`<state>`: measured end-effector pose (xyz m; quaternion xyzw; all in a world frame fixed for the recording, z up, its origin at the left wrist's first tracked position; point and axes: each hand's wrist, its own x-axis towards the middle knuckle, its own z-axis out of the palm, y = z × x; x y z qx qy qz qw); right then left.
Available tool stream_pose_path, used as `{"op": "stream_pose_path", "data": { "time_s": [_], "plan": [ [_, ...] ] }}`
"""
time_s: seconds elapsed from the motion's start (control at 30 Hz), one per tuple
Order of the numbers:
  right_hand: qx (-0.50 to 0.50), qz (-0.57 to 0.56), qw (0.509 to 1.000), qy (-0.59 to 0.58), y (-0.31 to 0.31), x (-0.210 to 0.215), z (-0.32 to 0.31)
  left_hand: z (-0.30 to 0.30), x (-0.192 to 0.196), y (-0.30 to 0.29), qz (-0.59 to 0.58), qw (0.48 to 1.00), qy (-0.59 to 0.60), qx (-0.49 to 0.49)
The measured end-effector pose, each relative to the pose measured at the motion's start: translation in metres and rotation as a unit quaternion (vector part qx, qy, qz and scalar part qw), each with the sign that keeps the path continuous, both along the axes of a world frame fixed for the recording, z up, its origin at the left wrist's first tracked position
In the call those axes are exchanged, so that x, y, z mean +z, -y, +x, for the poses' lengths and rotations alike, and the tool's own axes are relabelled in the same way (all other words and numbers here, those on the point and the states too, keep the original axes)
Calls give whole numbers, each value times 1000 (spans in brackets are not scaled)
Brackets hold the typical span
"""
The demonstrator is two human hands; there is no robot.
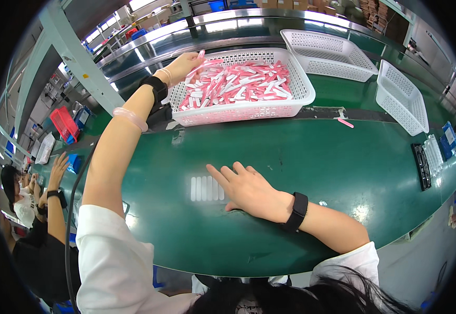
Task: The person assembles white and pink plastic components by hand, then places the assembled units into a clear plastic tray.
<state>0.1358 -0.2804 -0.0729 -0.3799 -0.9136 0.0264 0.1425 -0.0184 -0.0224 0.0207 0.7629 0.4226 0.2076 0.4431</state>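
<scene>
Green belt material covers the table (pixel 311 157), the largest surface in view, and every position below is given relative to the white mesh basket (pixel 241 107) standing on its far half.

This basket is filled with pink and white plastic strips (pixel 238 86) lying in a loose, crossed heap. Two more white mesh baskets stand to its right: one (pixel 328 52) just beside its far right corner, one (pixel 402 97) further right, tilted on the table edge. Neither appears to hold strips.

The left hand (pixel 183 65) is at the far left corner of the filled basket, fingers closed on one pink strip (pixel 201 55) lifted above the heap. The right hand (pixel 246 188) lies well in front of the basket, released and flat on the table, fingertips touching a short row of white strips (pixel 207 188) laid side by side.

A single pink strip (pixel 345 123) lies loose on the table, just off the basket's near right corner.

Risks, as judged from this position:
- The heap is tangled. Lifting one strip can drag neighbours over the rim; the loose strip suggests this can happen.
- The left forearm crosses the basket's near left corner. A pull toward the body can shift or tip the basket.
- The row under the right hand is unrestrained. A sideways slide of the palm can skew or scatter it.
</scene>
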Motion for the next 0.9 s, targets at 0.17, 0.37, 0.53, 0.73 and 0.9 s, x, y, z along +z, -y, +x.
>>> {"op": "stream_pose_path", "data": {
  "time_s": [0.17,0.37,0.53,0.73,0.9],
  "plan": [
    [11,-12,1000,-7,3,4,-3,8,18,60,-100,974,205,13],
    [-5,-63,998,30,7,11,4,4,8,186,-154,947,282,-22],
    [-3,-44,998,34,24,20,4,-26,-7,251,-61,963,262,-13],
    [-111,-318,831,-443,25,36,5,-44,-31,268,-62,967,247,-4],
    [-123,-367,727,-568,28,54,-7,-48,-43,275,-175,952,251,3]
  ]
}}
